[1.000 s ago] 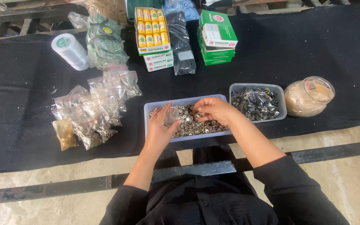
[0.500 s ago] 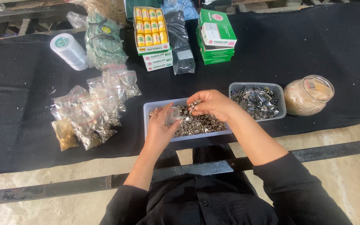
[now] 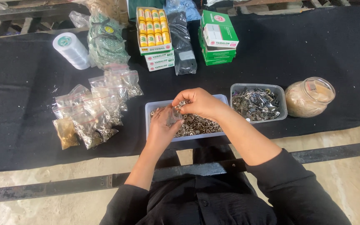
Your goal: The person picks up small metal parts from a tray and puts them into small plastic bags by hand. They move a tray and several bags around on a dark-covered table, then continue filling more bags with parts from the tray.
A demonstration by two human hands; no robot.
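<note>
Fingers of the right hand [image 3: 201,102] are pinched shut on a few metal eyelets [image 3: 183,103]. At 8 o'clock from them, the left hand [image 3: 163,123] holds a small clear bag [image 3: 172,116], fingers curled about it, above the eyelet-filled tray [image 3: 147,109].

Haberdashery workshop, bagged fasteners [image 3: 92,112], thread boxes [image 3: 217,37], black-cloth bench [image 3: 321,50]

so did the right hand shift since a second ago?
Yes. The right hand has moved left along the blue tray, away from the grey tray, toward the left hand.
</note>
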